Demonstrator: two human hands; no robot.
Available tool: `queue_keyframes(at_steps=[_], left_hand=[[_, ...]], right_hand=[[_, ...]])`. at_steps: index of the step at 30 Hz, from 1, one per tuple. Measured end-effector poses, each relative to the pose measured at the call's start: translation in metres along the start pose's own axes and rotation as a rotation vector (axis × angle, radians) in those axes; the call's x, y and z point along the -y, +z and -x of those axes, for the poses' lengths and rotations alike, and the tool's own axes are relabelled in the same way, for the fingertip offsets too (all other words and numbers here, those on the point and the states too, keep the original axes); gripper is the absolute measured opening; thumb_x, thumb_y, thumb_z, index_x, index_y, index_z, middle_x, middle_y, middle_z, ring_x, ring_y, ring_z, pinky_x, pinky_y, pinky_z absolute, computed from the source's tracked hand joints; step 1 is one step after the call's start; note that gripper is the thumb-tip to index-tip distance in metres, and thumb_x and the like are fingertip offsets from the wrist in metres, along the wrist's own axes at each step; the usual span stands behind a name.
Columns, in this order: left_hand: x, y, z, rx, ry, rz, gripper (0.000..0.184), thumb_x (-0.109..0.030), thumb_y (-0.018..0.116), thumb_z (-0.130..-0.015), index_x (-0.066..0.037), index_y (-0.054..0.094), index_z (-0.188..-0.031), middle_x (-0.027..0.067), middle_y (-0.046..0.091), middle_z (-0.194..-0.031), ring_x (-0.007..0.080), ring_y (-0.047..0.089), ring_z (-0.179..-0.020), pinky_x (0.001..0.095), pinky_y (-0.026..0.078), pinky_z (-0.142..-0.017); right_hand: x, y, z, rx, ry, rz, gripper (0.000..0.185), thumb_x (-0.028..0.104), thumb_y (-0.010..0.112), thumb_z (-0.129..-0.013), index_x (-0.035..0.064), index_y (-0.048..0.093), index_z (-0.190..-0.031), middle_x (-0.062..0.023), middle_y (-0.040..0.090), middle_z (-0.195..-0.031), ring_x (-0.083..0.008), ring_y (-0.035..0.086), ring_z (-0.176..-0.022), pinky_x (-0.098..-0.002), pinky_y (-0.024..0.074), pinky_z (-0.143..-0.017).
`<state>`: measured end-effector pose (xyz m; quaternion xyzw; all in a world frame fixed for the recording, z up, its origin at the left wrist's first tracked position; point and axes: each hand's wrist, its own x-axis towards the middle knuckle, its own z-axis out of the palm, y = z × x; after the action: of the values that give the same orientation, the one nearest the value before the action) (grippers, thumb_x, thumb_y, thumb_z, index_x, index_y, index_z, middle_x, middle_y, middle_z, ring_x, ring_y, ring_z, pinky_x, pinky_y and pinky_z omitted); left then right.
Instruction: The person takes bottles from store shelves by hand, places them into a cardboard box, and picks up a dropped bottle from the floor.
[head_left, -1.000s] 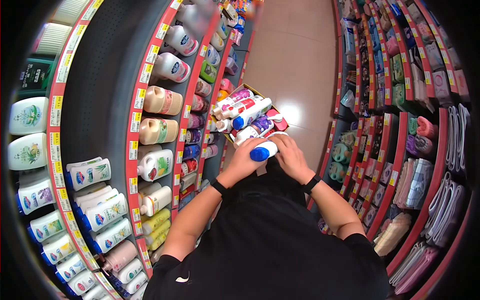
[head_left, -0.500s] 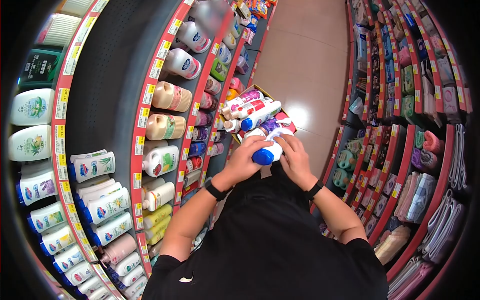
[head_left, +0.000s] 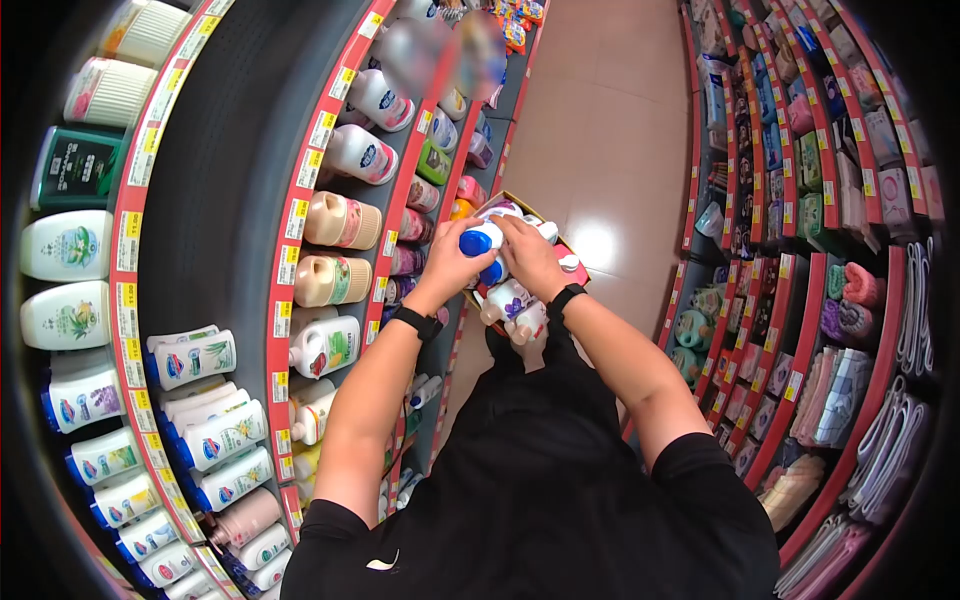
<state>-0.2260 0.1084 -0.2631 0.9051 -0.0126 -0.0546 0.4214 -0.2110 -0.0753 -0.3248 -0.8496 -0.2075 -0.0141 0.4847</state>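
Both hands are closed around a white bottle with a blue cap point(head_left: 477, 241), held over a carton. My left hand point(head_left: 450, 265) wraps the cap end from the left. From the right, my right hand point(head_left: 532, 258) grips the bottle's body, most of which its fingers cover. Beneath them stands the open carton point(head_left: 574, 246), filled with bottles lying on their sides. A second blue cap point(head_left: 492, 271) shows just below the held one. White bottles with purple and pink prints point(head_left: 508, 300) stick out at the carton's near side.
Shelves on the left hold rows of bottles, among them beige ones point(head_left: 333, 278) and white blue-capped ones point(head_left: 222, 435). Shelves on the right carry folded towels point(head_left: 835, 395). A tiled aisle floor point(head_left: 610, 130) runs ahead between the red shelf edges.
Both hands and the blue-capped bottle have moved left and farther forward over the carton. White bottles at the carton's near side now show.
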Motion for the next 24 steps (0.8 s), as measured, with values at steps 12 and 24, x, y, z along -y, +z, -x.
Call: queue_keyframes(at_steps=[12, 24], left_hand=[[0.088, 0.041, -0.018, 0.089, -0.125, -0.102, 0.059, -0.017, 0.071, -0.09, -0.004, 0.053, -0.145, 0.0253, 0.046, -0.153, 0.0415, 0.037, -0.147, 0.0445, 0.032, -0.121], [0.1, 0.029, -0.003, -0.006, -0.189, 0.021, 0.076, -0.028, 0.08, -0.085, -0.001, 0.047, -0.147, 0.0269, 0.052, -0.141, 0.0393, 0.053, -0.131, 0.0446, 0.045, -0.11]], right_hand=[[-0.015, 0.022, -0.01, 0.384, 0.249, 0.187, 0.055, 0.041, 0.052, -0.103, 0.0062, 0.054, -0.146, -0.0277, 0.061, -0.137, -0.0432, 0.06, -0.125, -0.0498, 0.045, -0.109], [-0.025, 0.048, -0.009, 0.224, 0.177, 0.244, 0.054, 0.039, 0.059, -0.1, 0.0057, 0.057, -0.142, -0.0266, 0.066, -0.121, -0.0431, 0.063, -0.112, -0.0515, 0.048, -0.099]])
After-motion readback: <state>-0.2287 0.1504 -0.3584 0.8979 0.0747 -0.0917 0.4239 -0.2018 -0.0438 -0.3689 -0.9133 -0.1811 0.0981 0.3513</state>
